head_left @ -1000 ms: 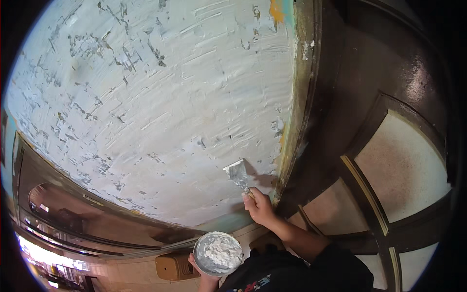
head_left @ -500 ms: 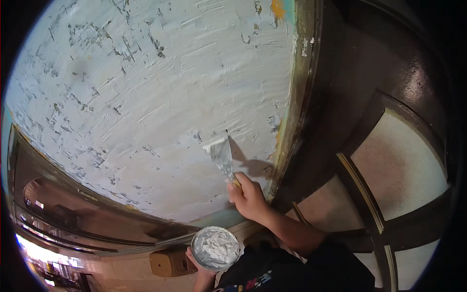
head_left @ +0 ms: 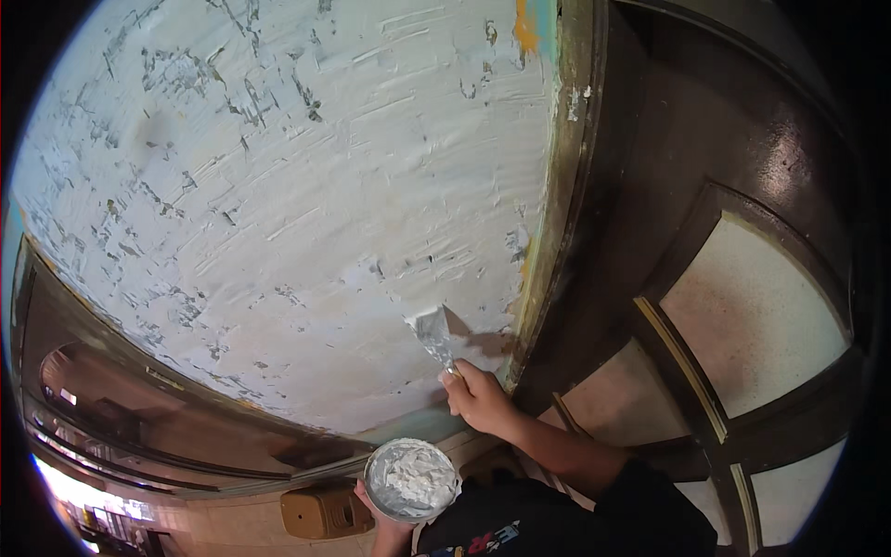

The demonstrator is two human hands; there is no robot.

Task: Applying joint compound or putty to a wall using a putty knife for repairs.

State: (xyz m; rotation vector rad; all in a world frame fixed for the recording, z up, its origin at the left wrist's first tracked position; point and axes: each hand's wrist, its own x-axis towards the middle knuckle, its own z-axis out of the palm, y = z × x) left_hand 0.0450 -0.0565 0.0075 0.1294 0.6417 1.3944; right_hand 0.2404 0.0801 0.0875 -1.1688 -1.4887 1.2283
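My right hand (head_left: 480,399) is closed round the handle of a putty knife (head_left: 433,336). The broad metal blade carries white putty along its edge and lies at the wall (head_left: 306,232), low on its right part. That wall is coated in rough white putty with ridges and scattered grey bare patches. At the bottom of the view my left hand (head_left: 373,509) grips a round tub (head_left: 373,475) by its left side. White putty (head_left: 418,478) lies heaped inside the tub.
A weathered wooden frame (head_left: 557,232) edges the wall on the right, with dark panelled woodwork (head_left: 687,139) beyond it. Brown framing (head_left: 139,353) borders the lower left. A brown plastic stool (head_left: 320,512) stands on the tiled floor (head_left: 223,524).
The putty knife and my right hand have moved down along the wall, toward the tub. My left hand still holds the tub in nearly the same place.
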